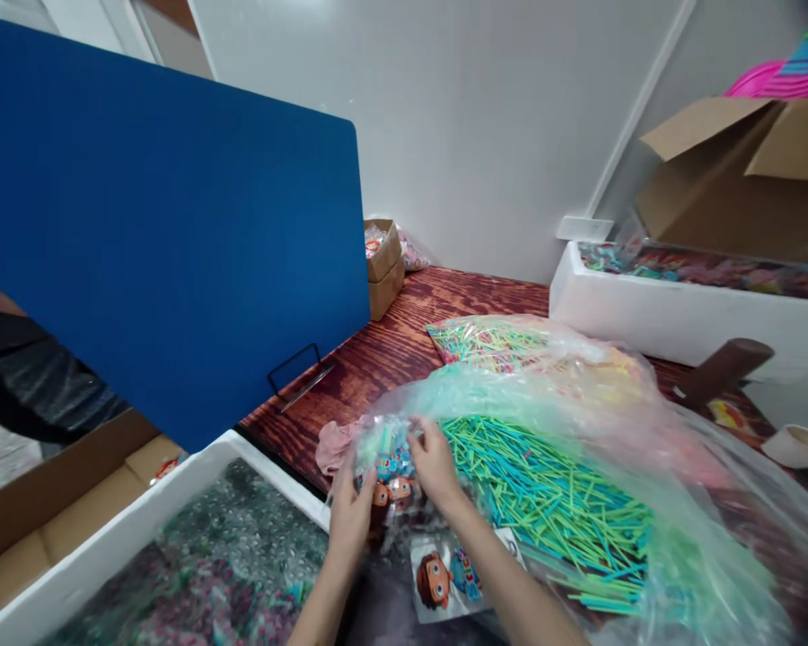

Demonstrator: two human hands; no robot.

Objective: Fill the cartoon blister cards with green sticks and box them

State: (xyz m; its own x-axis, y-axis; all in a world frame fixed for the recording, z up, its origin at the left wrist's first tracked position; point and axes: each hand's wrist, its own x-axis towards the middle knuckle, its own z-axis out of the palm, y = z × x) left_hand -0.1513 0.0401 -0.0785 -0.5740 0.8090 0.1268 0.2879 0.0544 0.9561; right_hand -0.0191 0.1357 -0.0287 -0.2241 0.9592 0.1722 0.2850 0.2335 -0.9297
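Some packets (395,467) are gripped between left hand (351,504) and right hand (435,462); sticks (552,493) right, foam box (101,545) near left, blue panel (195,242) far left.

2 hands (351,504) (433,459), 1 blue panel (175,215), 1 brown cylinder (727,370)

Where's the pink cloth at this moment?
In the head view, slightly left of centre, the pink cloth lies on the wood-grain table, just beyond the left hand.
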